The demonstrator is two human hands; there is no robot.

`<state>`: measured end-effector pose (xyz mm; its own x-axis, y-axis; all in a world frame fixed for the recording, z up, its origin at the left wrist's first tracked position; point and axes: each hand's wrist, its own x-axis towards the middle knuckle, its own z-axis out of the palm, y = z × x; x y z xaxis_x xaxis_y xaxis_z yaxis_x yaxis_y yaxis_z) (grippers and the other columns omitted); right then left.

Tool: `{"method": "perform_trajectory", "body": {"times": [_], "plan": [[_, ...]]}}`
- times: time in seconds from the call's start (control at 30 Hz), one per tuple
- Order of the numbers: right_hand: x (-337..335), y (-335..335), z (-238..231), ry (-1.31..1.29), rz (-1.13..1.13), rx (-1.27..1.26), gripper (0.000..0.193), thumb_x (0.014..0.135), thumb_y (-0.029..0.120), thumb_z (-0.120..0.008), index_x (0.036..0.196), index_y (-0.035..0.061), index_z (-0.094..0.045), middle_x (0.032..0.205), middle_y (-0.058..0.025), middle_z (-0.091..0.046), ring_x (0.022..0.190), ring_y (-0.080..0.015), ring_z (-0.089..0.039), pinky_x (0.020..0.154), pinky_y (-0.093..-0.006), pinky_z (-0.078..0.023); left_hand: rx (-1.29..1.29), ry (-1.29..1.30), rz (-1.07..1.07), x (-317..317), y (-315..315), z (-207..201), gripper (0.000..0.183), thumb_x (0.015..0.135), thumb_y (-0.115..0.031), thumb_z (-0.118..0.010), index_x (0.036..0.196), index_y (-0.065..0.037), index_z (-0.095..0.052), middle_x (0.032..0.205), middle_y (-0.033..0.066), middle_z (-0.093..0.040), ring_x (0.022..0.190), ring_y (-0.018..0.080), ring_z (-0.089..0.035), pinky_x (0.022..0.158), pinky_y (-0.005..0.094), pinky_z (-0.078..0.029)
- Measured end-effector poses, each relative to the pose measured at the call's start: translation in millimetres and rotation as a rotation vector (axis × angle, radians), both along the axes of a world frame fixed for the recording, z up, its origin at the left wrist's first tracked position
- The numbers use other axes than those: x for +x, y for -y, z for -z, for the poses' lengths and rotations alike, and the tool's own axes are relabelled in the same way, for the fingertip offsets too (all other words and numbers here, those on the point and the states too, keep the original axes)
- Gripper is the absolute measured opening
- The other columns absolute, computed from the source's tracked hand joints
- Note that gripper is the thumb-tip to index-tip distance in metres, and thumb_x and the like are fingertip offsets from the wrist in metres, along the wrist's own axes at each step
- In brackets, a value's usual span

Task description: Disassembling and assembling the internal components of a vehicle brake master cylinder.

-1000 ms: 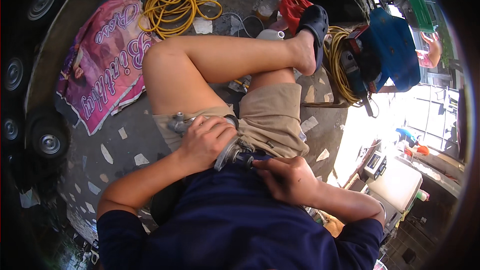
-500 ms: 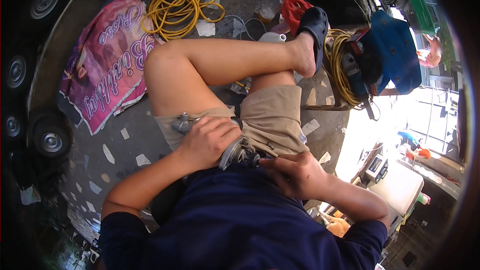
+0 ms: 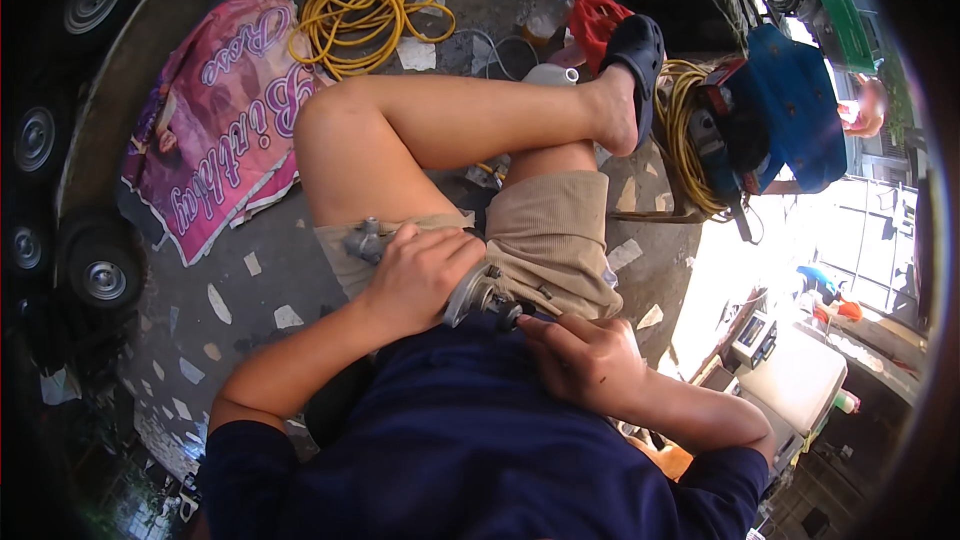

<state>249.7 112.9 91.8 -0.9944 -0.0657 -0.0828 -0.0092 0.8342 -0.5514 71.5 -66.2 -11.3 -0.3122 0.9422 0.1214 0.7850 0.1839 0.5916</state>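
Observation:
A grey metal machine part [image 3: 468, 292] with a round flange lies across my lap, over the beige shorts. Its exact kind I cannot make out. My left hand [image 3: 420, 275] is wrapped over its body, and a stubby grey end [image 3: 366, 240] sticks out past the knuckles on the left. At the flanged side, my right hand [image 3: 590, 360] has its fingers closed at a small dark round piece [image 3: 511, 315] that sticks out of the part. The fingertips touch this piece, and the palm is turned away from view.
Coiled yellow hose [image 3: 365, 20] and a pink printed banner [image 3: 215, 130] lie on the floor ahead left. Beyond my crossed leg are a white container [image 3: 550, 74] and a red bag [image 3: 598, 25]. A blue machine [image 3: 790, 110] with coiled cable stands right. Wheels [image 3: 103, 280] line the left.
The flange has tilted slightly and shows more edge-on. My right hand has turned a little at the dark round piece; my left hand keeps its grip. The whole view has shifted slightly.

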Motion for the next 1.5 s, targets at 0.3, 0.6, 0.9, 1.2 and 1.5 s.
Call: {"method": "perform_trajectory", "body": {"times": [0.3,0.6,0.9,1.2,1.5], "plan": [[4.6,2.6,1.3,0.046,0.067,-0.080,0.027,0.085,0.002,-0.074,0.112,0.0041,-0.072,0.069,-0.0059,-0.062,0.050,-0.0237,-0.062,0.043,-0.0374,-0.049,0.010,0.027,0.018,3.2,0.6,-1.4,0.036,0.080,-0.018,-0.072,0.114,-0.010,-0.064,0.114,0.0065,-0.072,0.113,0.0240,-0.068,0.087,0.0408,-0.043],[-20.5,-15.8,2.7,0.090,-0.085,-0.040,0.034,0.082,0.013,-0.073,0.117,0.0101,-0.073,0.067,-0.0066,-0.061,0.050,-0.0272,-0.062,0.046,-0.0412,-0.050,0.061,0.015,0.032,3.5,9.7,9.9,0.038,0.075,-0.013,-0.073,0.112,-0.010,-0.062,0.114,0.0047,-0.071,0.114,0.0223,-0.067,0.087,0.0409,-0.042],[-3.6,-7.4,-17.1,0.131,-0.031,0.057,0.042,0.080,0.007,-0.072,0.123,0.0083,-0.070,0.075,-0.0058,-0.062,0.054,-0.0243,-0.064,0.046,-0.0384,-0.051,0.005,0.130,-0.028,3.3,-0.5,-2.5,0.031,0.079,-0.019,-0.075,0.106,-0.009,-0.063,0.108,0.0053,-0.071,0.110,0.0228,-0.069,0.084,0.0405,-0.042],[-16.1,-5.1,-1.2,0.119,0.009,-0.086,0.032,0.084,0.004,-0.071,0.116,0.0071,-0.073,0.067,-0.0060,-0.059,0.050,-0.0265,-0.061,0.045,-0.0388,-0.050,0.017,0.069,-0.014,5.3,8.2,3.8,0.039,0.077,-0.017,-0.074,0.114,-0.008,-0.064,0.116,0.0102,-0.071,0.117,0.0259,-0.067,0.091,0.0412,-0.040],[-41.1,-28.0,-16.9,0.083,-0.049,-0.093,0.022,0.085,0.006,-0.076,0.107,0.0075,-0.076,0.066,-0.0062,-0.063,0.051,-0.0274,-0.063,0.047,-0.0413,-0.048,0.049,0.133,-0.034,-2.4,2.6,-3.4,0.046,0.070,-0.017,-0.081,0.113,-0.010,-0.065,0.112,0.0090,-0.072,0.112,0.0269,-0.068,0.092,0.0393,-0.041]]}}
